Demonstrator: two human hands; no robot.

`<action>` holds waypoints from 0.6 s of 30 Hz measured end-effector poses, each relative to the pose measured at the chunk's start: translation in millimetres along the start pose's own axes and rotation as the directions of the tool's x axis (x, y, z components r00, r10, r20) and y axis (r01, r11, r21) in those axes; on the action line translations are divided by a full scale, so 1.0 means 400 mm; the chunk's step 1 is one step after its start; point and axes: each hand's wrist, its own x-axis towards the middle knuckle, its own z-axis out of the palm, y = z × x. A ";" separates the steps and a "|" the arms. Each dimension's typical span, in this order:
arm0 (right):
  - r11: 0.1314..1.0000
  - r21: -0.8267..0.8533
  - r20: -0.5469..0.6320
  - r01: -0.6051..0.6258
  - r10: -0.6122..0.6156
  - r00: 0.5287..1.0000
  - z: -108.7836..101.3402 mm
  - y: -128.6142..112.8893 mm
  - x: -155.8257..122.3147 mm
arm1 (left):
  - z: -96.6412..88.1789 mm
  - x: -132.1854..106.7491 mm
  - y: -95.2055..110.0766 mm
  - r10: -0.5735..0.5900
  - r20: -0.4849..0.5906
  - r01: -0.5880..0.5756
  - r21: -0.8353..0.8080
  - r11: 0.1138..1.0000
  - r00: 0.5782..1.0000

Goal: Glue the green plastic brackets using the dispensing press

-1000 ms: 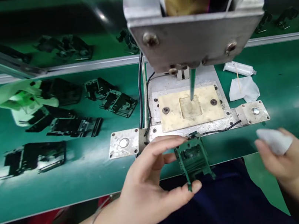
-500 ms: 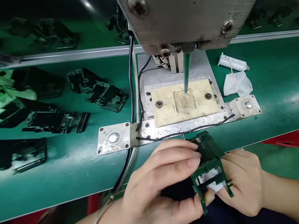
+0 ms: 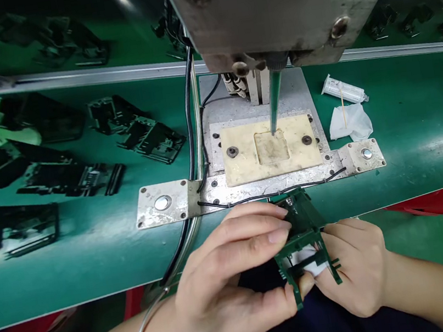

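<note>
My left hand [image 3: 230,278] grips a dark green plastic housing [image 3: 304,223] from its left side, fingers over the top and thumb underneath. The housing is tilted, with an open frame end and small prongs facing me. A crumpled white wipe [image 3: 316,266] shows inside the opening. My right hand [image 3: 357,268] is closed at the housing's right side, against the wipe; its fingertips are mostly hidden behind the part. Just beyond my hands is a pale fixture block [image 3: 246,165] with a square recess, and a green rod [image 3: 276,99] points down at it from the metal machine head [image 3: 281,7].
Flat metal plates with round buttons flank the fixture, the left button [image 3: 163,203] and the right button [image 3: 366,154]. Several dark housings [image 3: 153,137] lie on the left. A white tube [image 3: 344,89] and a white cloth with a thin stick [image 3: 350,123] lie right. Cables [image 3: 192,137] cross the bench.
The housing and my hands have shifted slightly left and up in view. The whole scene has drifted slightly too. My grip looks the same.
</note>
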 end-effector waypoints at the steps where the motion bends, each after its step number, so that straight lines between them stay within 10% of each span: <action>1: 1.000 -0.011 -0.014 0.002 -0.003 1.000 0.001 -0.001 0.001 | 0.001 -0.005 0.001 -0.037 -0.021 0.037 0.008 0.999 0.999; 18: 0.999 -0.026 -0.046 0.038 -0.039 0.998 0.004 0.016 -0.001 | -0.001 -0.016 0.003 -0.112 -0.060 0.111 -0.019 0.994 0.992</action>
